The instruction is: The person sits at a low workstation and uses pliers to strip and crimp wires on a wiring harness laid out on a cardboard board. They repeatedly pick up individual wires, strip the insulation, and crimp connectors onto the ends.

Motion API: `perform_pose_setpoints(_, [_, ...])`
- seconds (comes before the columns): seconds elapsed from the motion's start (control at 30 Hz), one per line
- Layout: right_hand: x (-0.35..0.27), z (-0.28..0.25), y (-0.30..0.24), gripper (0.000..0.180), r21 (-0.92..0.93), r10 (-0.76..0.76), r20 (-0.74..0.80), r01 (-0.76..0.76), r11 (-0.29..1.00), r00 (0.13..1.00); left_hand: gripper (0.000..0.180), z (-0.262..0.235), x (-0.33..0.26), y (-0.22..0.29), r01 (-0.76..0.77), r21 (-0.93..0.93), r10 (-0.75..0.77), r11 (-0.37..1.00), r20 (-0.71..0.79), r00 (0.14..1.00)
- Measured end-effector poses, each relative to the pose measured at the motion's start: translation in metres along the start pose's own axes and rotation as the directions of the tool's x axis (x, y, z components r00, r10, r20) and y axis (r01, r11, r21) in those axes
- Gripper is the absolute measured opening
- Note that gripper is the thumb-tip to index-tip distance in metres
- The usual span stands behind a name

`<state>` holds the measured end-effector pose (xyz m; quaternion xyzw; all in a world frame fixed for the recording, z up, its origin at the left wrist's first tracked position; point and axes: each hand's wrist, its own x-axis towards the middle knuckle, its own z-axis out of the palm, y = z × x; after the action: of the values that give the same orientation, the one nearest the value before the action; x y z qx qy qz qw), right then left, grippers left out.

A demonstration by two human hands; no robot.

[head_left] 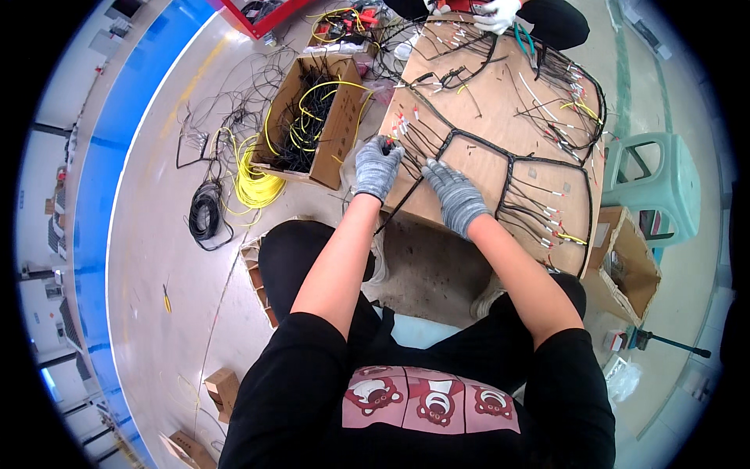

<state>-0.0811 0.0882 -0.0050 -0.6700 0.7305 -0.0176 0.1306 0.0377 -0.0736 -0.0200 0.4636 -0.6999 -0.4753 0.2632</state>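
My left hand [380,166], in a grey knit glove, is at the left edge of the wooden board [478,168]. Its fingers are curled closed around thin dark wires of the harness; the exact grip is partly hidden. My right hand [455,195], gloved alike, lies with its fingers stretched out over the board's near edge, the tips beside the same wires. A black-wrapped wire harness [478,141] branches across the board. From it fan out several thin wires [539,223] with red and white ends.
Left of the board stands a cardboard box [337,139] of black cables, beside a yellow cable coil [258,186] and a black coil [205,213]. On the right are a green plastic stool [680,187] and an open carton [637,283]. Across the board is another person's white-gloved hand [498,16].
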Motion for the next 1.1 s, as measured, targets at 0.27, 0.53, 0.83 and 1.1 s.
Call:
perform_pose_setpoints(0.27, [-0.003,-0.003,-0.001,0.068,0.002,0.02,0.021,-0.021,1.0,1.0,0.012,-0.013,-0.004,0.017,0.034,0.016,-0.034,0.999,0.015,0.999])
perform_pose_setpoints(0.53, [0.001,0.01,0.002,0.069,0.013,-0.031,-0.039,0.032,0.999,0.999,0.019,-0.035,-0.023,0.002,0.018,-0.43,0.014,0.903,0.07,0.997])
perform_pose_setpoints(0.83, [-0.058,-0.061,-0.03,0.055,0.4,0.025,-0.257,0.083,0.913,0.966,0.024,-0.081,-0.093,-0.091,-0.323,0.415,0.126,0.85,0.435,0.892])
perform_pose_setpoints(1.1, [-0.276,-0.077,-0.047,0.028,0.612,0.576,-0.721,-0.038,0.79,0.386,0.021,-0.057,-0.098,-0.086,-0.273,0.345,0.043,0.898,0.549,0.835])
